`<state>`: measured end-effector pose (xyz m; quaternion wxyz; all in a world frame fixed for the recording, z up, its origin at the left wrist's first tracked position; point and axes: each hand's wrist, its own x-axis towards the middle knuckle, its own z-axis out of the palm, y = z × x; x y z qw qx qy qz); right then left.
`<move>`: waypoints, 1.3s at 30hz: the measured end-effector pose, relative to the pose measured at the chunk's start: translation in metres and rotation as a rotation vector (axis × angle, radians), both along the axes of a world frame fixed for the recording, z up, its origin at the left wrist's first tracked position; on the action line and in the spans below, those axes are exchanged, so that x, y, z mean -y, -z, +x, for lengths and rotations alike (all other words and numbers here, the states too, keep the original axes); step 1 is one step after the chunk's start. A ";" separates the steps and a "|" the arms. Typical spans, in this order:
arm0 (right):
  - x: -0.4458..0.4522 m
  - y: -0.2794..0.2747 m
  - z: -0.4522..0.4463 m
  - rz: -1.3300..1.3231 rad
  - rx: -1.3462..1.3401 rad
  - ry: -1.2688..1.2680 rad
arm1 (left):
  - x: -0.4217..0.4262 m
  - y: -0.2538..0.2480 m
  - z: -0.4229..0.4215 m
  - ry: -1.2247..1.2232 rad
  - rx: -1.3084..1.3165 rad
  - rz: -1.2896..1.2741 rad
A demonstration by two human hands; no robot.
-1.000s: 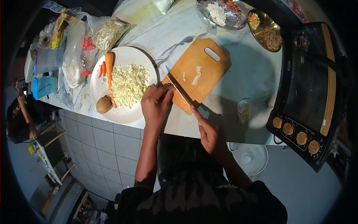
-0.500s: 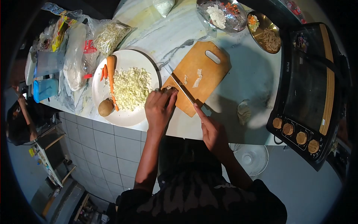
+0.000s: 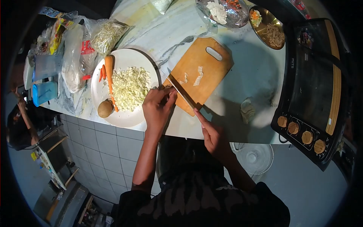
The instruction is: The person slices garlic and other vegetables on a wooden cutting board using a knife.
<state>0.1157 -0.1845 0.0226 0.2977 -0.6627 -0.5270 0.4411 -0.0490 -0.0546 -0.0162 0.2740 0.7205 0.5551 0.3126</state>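
On the wooden cutting board (image 3: 211, 73), a knife (image 3: 182, 93) lies slantwise, its tip toward the far left edge. My right hand (image 3: 214, 135) is closed round its handle, index finger stretched along the top. At the board's near left edge my left hand (image 3: 157, 109) has its fingers bent and pressed together beside the blade. Whatever they hold is mostly hidden; it is too small to name. Pale thin strips (image 3: 198, 76) rest on the board beyond the knife. To the left, a white plate (image 3: 132, 57) carries finely chopped pale vegetable (image 3: 130, 89).
A carrot (image 3: 109, 68), small red chillies (image 3: 103, 71) and a brown round vegetable (image 3: 105, 109) share the plate. Bagged bean sprouts (image 3: 107, 39) stand behind. A toaster oven (image 3: 310, 87) bounds the right side, near a metal dish (image 3: 262, 37). A crumpled pale piece (image 3: 247, 110) lies right of the board.
The knife blade has come closer to my left fingers. My left hand has tilted, covering the pale piece that showed at its fingertips. The whole view has shifted slightly.
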 end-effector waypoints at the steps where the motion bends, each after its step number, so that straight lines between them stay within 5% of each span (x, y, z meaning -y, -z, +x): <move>1: 0.000 0.000 0.000 0.007 0.004 -0.003 | 0.000 -0.002 0.000 -0.026 0.013 -0.076; 5: -0.001 -0.001 0.001 0.030 0.039 -0.017 | -0.002 -0.004 0.000 -0.029 -0.020 -0.117; 13: -0.003 -0.002 -0.002 0.053 0.134 -0.026 | 0.003 0.016 -0.005 0.108 -0.179 0.272; 39: -0.017 0.014 0.022 0.013 0.300 -0.117 | 0.000 0.009 0.001 0.165 -0.173 0.272</move>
